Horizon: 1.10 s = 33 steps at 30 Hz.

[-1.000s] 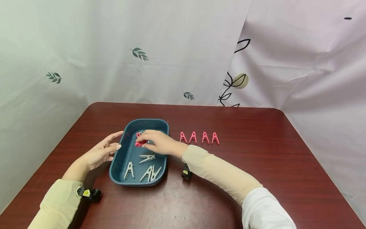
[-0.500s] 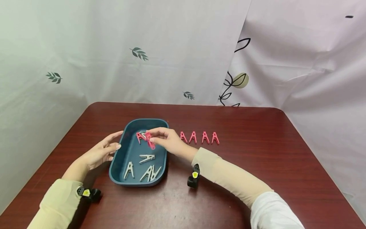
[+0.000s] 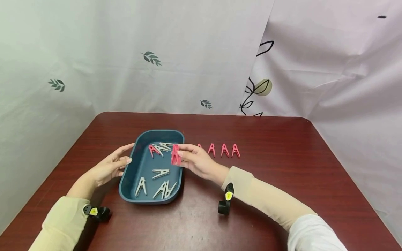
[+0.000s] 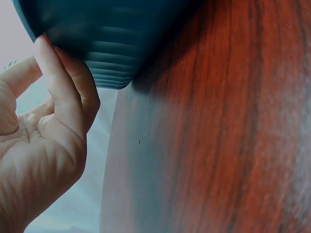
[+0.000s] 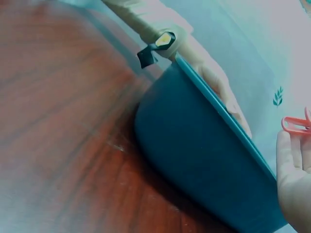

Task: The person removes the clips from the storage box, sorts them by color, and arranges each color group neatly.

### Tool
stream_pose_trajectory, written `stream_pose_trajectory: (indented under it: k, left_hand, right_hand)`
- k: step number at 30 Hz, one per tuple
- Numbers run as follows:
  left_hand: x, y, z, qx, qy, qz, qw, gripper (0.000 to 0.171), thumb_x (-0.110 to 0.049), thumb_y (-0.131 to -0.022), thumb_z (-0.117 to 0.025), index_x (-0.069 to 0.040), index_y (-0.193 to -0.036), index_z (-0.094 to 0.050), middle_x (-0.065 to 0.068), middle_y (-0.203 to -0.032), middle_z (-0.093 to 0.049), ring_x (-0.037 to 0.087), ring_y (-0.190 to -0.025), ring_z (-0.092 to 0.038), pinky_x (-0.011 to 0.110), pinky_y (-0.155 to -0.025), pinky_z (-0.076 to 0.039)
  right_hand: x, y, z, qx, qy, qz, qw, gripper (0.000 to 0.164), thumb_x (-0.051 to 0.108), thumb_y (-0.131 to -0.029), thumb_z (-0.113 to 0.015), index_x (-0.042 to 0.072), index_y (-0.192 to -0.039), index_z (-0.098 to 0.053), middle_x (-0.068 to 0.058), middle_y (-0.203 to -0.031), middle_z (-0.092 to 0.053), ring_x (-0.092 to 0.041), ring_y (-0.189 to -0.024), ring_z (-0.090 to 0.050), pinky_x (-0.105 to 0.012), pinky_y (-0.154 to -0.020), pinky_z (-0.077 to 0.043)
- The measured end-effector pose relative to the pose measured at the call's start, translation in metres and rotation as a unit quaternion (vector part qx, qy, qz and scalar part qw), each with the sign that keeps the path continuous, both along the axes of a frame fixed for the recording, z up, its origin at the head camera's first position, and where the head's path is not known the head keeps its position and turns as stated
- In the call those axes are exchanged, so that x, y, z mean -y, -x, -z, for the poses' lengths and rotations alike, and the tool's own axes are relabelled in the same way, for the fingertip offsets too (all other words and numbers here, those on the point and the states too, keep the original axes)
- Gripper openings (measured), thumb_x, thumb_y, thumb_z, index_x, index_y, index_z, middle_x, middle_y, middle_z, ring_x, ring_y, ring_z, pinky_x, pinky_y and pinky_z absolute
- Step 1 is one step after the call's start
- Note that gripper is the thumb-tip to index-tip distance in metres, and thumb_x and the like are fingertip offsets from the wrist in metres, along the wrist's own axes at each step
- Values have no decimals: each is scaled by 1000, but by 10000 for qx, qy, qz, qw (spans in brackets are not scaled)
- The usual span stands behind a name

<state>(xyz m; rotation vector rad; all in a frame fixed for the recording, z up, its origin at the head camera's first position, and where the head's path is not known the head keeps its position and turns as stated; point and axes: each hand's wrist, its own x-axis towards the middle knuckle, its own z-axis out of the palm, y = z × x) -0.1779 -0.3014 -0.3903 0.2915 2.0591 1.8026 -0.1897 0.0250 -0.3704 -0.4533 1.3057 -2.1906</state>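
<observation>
Right hand [image 3: 198, 160] pinching a pink clothespin [image 3: 175, 155] near the right rim of a blue tray [image 3: 146, 167], relaxed left hand [image 3: 106, 169] touching its left side, white clothespins [image 3: 161, 173] lying inside, pink clips [image 3: 224, 150] lining the surface [image 3: 282, 157].

We see a pink clothespin [image 3: 175, 153] pinched in the right hand [image 3: 198, 160], its legs pointing down. The dark blue, round-cornered tray [image 3: 147, 202] lies between both hands, its side touched by the left hand [image 3: 110, 168]. In it we see another pink clip [image 3: 152, 150], left of the right hand, and scattered pale clips [image 3: 164, 172]. Beyond the right hand, pink A-shaped clips [image 3: 224, 147] form a row, one partly hidden.
</observation>
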Motion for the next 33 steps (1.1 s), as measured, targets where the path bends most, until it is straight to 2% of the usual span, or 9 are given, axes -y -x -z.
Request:
stream_pose_trajectory:
  k: [4,13,19,26,33]
  left_hand:
    - [-1,-2,-1,-5,28,-16,10000,58,-12,-100,-46,-19,-150,-18,-4,-110,-66,15,-94,-68,34,-74,-58]
    - [-1,-2,1,-4,230,-58,9997,60,-14,-100,-47,-19,-151,-15,-5,-111,-65,15,-95,-68,35,-75,-58]
    - [0,-1,0,-69,134,-17,9999,58,-12,-100,-46,-19,-151,-17,-4,-111,-65,15,-95,-68,34,-74,-58]
    - [1,-1,1,-76,59,18,10000,57,-11,-100,-45,-20,-150,-18,-4,-110,-66,15,-94,-68,34,-74,-58]
    - [1,1,0,-70,157,14,9999,59,-12,-100,-45,-18,-151,-16,-4,-110,-65,15,-94,-68,34,-74,-58]
  right_hand:
    - [-9,-4,1,247,32,12,9997,43,-4,-98,-36,-16,-139,-29,-2,-103,-65,-13,-95,-65,-40,-98,-47]
    - [-35,-13,11,621,-461,196,9968,45,-1,-98,-39,-14,-140,-31,-11,-116,-64,-16,-105,-63,-41,-98,-47]
    - [-48,-18,17,809,-701,334,9937,45,0,-99,-38,-12,-141,-30,-15,-120,-61,-22,-110,-60,-41,-99,-46]
    - [-60,-22,25,1043,-1041,424,9882,44,3,-101,-38,-14,-140,-31,-9,-112,-64,-19,-100,-63,-38,-96,-49]
    - [-70,-24,28,1239,-1121,603,9841,42,5,-101,-39,-17,-137,-32,-3,-97,-67,-14,-85,-66,-29,-83,-55]
